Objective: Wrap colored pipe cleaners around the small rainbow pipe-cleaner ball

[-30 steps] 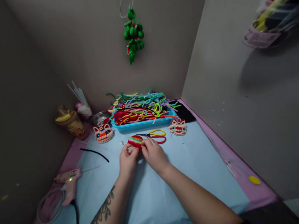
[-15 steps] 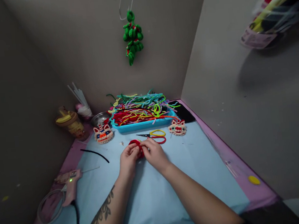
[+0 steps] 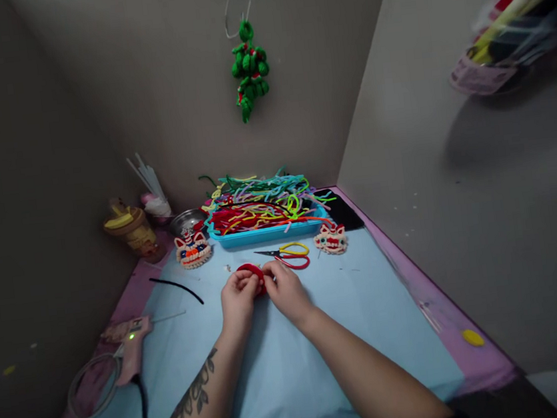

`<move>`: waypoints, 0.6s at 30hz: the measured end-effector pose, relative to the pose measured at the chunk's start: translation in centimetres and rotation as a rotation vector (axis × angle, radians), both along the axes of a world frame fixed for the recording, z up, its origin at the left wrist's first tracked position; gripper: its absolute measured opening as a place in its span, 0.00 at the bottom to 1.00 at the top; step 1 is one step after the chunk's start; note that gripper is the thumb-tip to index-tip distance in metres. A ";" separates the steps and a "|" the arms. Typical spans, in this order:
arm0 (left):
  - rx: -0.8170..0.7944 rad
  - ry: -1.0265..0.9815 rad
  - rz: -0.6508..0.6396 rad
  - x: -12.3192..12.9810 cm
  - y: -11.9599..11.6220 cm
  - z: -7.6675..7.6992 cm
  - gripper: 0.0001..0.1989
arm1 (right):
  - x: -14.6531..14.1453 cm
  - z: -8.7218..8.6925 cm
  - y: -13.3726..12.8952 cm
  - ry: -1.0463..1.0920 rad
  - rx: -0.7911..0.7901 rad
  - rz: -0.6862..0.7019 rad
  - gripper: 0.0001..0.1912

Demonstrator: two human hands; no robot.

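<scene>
Both hands meet at the middle of the blue-covered table, working on a red fuzzy pipe cleaner piece (image 3: pixel 252 270) bent into a rounded form. My left hand (image 3: pixel 239 297) pinches its left side, and my right hand (image 3: pixel 286 291) pinches its right side. Much of the piece is hidden behind the fingers. Just beyond my right hand lie scissors (image 3: pixel 290 254) with one yellow and one red handle. A black pipe cleaner (image 3: pixel 177 287) rests on the cover to the left of my left hand.
A blue tray (image 3: pixel 271 235) heaped with coloured pipe cleaners stands at the back. Two lion-like heads flank it, one left (image 3: pixel 193 251), one right (image 3: pixel 331 239). On the left lies a pink glue gun (image 3: pixel 132 350) with a lit green light and cord. A green ornament (image 3: pixel 248 70) hangs above.
The red piece sits slightly more to the left and shows a smoother curved edge between my fingers. Both hands keep their pinch. The camera view has shifted a little.
</scene>
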State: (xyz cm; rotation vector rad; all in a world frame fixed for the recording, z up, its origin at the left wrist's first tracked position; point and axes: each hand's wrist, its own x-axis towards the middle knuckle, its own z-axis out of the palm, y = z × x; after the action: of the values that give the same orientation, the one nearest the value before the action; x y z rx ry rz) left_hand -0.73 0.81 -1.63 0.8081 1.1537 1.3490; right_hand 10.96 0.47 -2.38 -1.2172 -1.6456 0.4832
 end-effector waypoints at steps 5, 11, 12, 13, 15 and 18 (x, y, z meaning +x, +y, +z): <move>0.043 0.060 -0.012 -0.1 0.0 0.0 0.12 | -0.2 -0.1 -0.1 0.014 0.003 -0.012 0.08; 0.062 0.073 0.068 0.0 -0.1 0.0 0.14 | -0.5 -0.2 -0.1 -0.029 0.027 -0.023 0.08; 0.067 0.072 0.059 0.0 -0.2 0.1 0.15 | -0.5 -0.2 -0.1 -0.043 0.036 -0.028 0.08; 0.077 0.077 0.047 -0.1 -0.2 0.2 0.15 | -0.4 -0.2 0.0 -0.056 0.047 -0.030 0.08; 0.099 0.116 0.029 -0.1 -0.3 0.3 0.15 | -0.4 0.0 0.0 -0.072 0.072 -0.030 0.08; 0.104 0.158 0.019 -0.1 -0.4 0.5 0.16 | -0.4 0.1 -0.1 -0.060 0.070 -0.029 0.08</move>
State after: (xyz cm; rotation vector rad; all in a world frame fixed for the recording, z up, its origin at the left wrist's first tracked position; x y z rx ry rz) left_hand -0.80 0.44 -1.17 0.9955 1.2241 1.3891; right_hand 10.57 0.36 -2.27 -1.2127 -1.6795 0.3716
